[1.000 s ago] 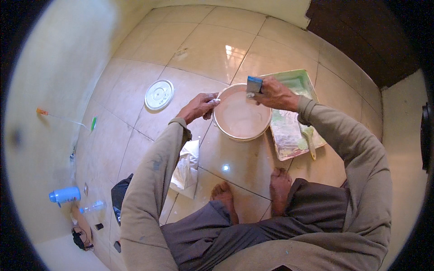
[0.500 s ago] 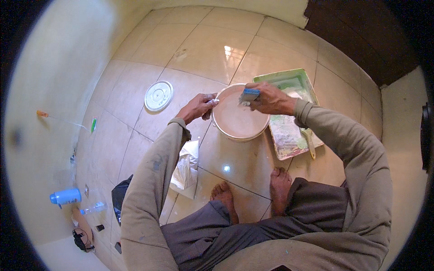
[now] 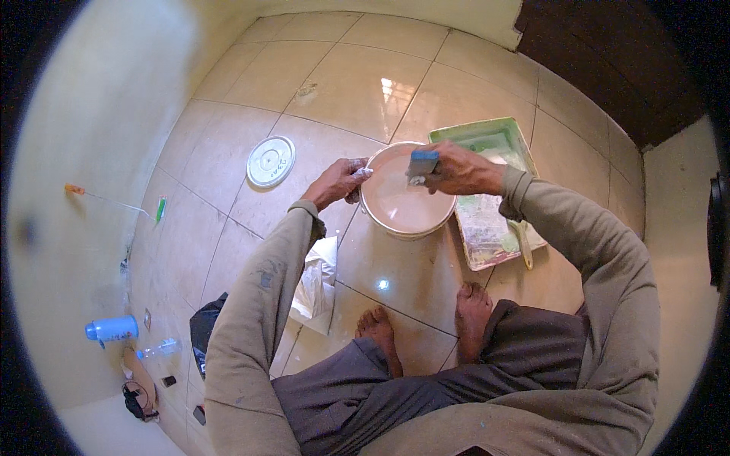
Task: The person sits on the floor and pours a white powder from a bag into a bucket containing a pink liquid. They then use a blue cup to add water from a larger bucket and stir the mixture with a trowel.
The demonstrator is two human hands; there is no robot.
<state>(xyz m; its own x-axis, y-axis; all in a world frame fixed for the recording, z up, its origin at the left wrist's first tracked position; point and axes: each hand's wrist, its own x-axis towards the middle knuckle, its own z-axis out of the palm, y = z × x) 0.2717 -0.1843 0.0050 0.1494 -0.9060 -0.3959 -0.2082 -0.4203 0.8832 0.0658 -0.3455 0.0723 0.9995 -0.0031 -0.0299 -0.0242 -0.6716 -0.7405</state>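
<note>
On the tiled floor in front of me stands a round white bucket (image 3: pixel 407 230), its inside pale pinkish-beige. My left hand (image 3: pixel 340 182) is closed on the bucket's left rim, with white paste smeared on the fingertips. Above the bucket's right half, my right hand (image 3: pixel 464 171) grips a small flat blue tool (image 3: pixel 423 161); its exact kind is unclear. A whitish dab shows by the right fingers below the tool. Beneath my right forearm lies a paint-smeared green tray (image 3: pixel 483 242), partly covered by the hand and sleeve. A brush with a yellowish handle (image 3: pixel 525 247) rests on the tray's edge.
A white lid (image 3: pixel 271 162) lies left of the bucket. Near my left forearm are an open white bag (image 3: pixel 316 283) and a black bag (image 3: pixel 205 330). Further left are a blue flask (image 3: pixel 112 328), a clear bottle (image 3: pixel 160 349) and a green-and-white item (image 3: pixel 160 209). My bare feet flank the near floor.
The blue tool in my right hand has tilted slightly and shifted a little over the bucket. My left hand keeps its hold on the rim.
</note>
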